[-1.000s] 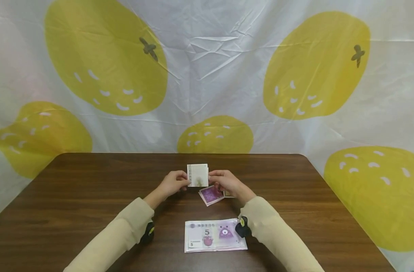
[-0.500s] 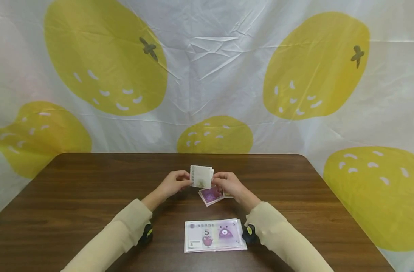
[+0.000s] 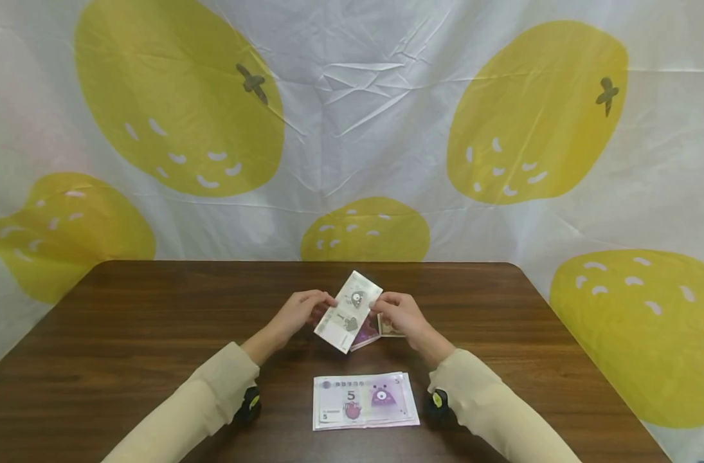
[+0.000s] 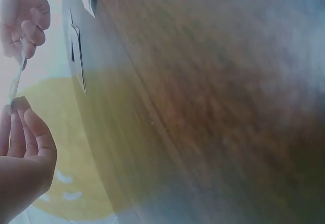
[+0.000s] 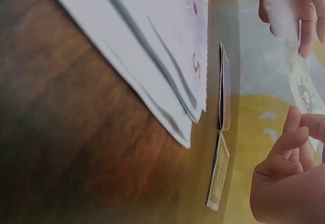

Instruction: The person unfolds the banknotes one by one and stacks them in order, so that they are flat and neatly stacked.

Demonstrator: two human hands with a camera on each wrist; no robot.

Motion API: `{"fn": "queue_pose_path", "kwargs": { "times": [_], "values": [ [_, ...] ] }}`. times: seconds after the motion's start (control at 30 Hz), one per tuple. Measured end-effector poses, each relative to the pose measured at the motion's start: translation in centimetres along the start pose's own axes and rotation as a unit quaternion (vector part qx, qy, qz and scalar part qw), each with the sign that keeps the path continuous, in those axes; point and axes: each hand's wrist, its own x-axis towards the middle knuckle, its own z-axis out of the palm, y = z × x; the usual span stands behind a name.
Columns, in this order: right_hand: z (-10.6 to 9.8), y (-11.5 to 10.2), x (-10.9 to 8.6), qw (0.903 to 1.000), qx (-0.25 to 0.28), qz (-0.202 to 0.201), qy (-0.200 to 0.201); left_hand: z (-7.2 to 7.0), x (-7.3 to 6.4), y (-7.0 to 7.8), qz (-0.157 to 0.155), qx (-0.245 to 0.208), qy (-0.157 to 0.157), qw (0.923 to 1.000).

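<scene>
Above the middle of the table, a pale toy banknote [image 3: 352,312] with a grey monster print is held opened out and tilted. My left hand [image 3: 296,315] pinches its left edge. On the other side my right hand [image 3: 406,318] pinches the right edge between thumb and fingers. Partly covered below the note lie a folded purple banknote [image 3: 367,333] and a folded yellowish banknote [image 3: 389,328]; the right wrist view shows both bent slightly up from the table. Closer to me, a stack of purple 5 banknotes [image 3: 366,402] lies flat.
The brown wooden table [image 3: 126,347] reaches back to a white curtain [image 3: 363,128] printed with yellow fruit. Black wrist straps [image 3: 438,402] sit at both beige sleeves, the right one close to the stack's right end.
The pale banknote, folded to a near-square a second ago, is now opened into a long rectangle and turned diagonally. My right hand has shifted a little to the right.
</scene>
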Motion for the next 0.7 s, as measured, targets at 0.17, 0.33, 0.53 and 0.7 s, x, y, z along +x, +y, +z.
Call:
{"fn": "queue_pose_path", "kwargs": {
  "times": [0.17,0.33,0.53,0.7],
  "values": [
    [-0.5,-0.1,-0.3,0.9998,0.014,0.002,0.011,-0.1,-0.7,0.5,0.016,0.041,-0.005,0.999],
    [-1.0,-0.1,-0.5,0.9994,0.012,0.008,0.032,-0.2,-1.6,1.2,0.051,0.052,-0.027,0.997],
    [-1.4,0.0,-1.0,0.9988,0.025,0.031,0.029,-0.2,-1.3,0.2,0.049,0.036,-0.023,0.9979],
    [-1.6,0.1,-1.7,0.9981,0.048,0.038,0.006,-0.2,-1.2,-0.1,0.056,0.019,-0.012,0.9982]
  ]
}}
